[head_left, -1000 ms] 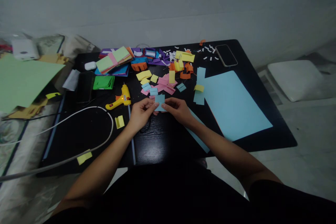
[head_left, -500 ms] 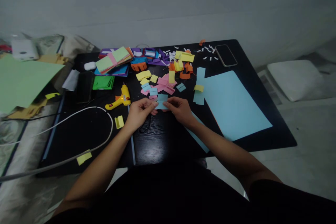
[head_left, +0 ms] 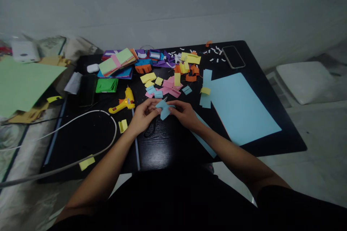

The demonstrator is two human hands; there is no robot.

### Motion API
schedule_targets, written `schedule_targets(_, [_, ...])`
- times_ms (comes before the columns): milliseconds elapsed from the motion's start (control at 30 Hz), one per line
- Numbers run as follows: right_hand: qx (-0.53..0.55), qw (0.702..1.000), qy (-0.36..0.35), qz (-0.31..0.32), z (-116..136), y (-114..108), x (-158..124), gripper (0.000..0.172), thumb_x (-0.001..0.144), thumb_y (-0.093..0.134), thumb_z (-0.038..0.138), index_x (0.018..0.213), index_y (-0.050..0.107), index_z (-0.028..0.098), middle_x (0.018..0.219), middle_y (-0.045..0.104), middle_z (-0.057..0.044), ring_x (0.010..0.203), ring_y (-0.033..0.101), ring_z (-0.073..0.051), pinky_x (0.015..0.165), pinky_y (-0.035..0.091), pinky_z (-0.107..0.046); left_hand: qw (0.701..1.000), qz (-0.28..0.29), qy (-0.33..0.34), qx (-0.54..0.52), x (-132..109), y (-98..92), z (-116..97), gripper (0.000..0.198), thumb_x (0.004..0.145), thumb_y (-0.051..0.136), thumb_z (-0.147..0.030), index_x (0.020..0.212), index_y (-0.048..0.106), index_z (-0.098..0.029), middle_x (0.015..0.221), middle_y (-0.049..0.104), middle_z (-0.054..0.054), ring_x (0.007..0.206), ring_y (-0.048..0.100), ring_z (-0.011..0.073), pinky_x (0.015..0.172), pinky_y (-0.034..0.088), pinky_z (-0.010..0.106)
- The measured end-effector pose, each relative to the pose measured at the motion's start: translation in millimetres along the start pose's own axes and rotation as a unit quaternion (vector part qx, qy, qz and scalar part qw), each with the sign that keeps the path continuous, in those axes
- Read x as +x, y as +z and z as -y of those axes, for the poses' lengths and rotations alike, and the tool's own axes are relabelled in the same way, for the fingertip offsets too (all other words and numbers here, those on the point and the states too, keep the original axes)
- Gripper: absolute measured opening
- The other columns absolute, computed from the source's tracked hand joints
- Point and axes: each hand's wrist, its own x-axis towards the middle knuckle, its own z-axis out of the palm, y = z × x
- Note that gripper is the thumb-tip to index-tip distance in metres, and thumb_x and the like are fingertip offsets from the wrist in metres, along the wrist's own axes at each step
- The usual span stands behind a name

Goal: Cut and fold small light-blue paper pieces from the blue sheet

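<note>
A small piece of light blue paper (head_left: 163, 109) is pinched between my two hands, turned at an angle above the black table. My left hand (head_left: 145, 114) grips its left edge between thumb and fingers. On the other side, my right hand (head_left: 184, 113) pinches its right part. Just beyond the paper shows a metal tip of scissors (head_left: 165, 99), and a black handle loop (head_left: 150, 130) lies below my left hand; the middle is hidden. Folded blue pieces (head_left: 158, 94) and pink paper pieces (head_left: 171, 87) lie just past my hands.
A yellow glue gun (head_left: 124, 101) lies left of my hands, near a looping white cable (head_left: 115, 122). Large blue sheets (head_left: 241, 108) and blue strips (head_left: 206, 79) lie to the right. At the back are a phone (head_left: 233, 57), paper stacks (head_left: 118, 62) and white scraps (head_left: 177, 57).
The blue paper has been turned from lying square between my hands to a slanted position, its lower corner now pointing toward me. The scissor tip has come into sight behind it.
</note>
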Motion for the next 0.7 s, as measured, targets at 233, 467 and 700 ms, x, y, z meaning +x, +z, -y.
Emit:
schedule_targets(233, [0.01,1.0,-0.002,-0.012,0.8,0.0,-1.8,0.029,0.075,0.083,0.037,0.096,0.072,0.02,0.099,0.076,-0.004,0.091,0.073,-0.019,0.086,0.059,-0.035,1.0,0.006,-0.014,0.006,-3.2,6.1,8.3,0.029,0.082,0.077,-0.034,0.106,0.071,-0.018,0.093,0.073,0.005,0.081,0.069,0.0181,0.074,0.054,0.029])
schedule_targets(467, [0.006,1.0,-0.003,-0.008,-1.2,-0.9,-0.8,0.032,0.073,0.086,0.036,0.097,0.072,0.02,0.081,0.071,0.0,0.077,0.068,-0.016,0.075,0.056,-0.03,1.0,0.012,-0.027,0.005,-3.5,6.8,7.0,0.022,0.082,0.076,-0.035,0.095,0.071,-0.018,0.082,0.072,0.002,0.069,0.068,0.0162,0.067,0.054,0.027])
schedule_targets(700, [0.018,1.0,0.014,0.008,3.0,0.2,-1.5,0.02,0.075,0.083,0.034,0.085,0.073,0.02,0.082,0.073,0.0,0.075,0.066,-0.015,0.074,0.053,-0.029,0.999,0.004,0.006,0.031,-3.0,8.3,5.7,0.014,0.084,0.074,-0.031,0.089,0.07,-0.018,0.076,0.069,0.0,0.067,0.063,0.0136,0.063,0.048,0.024])
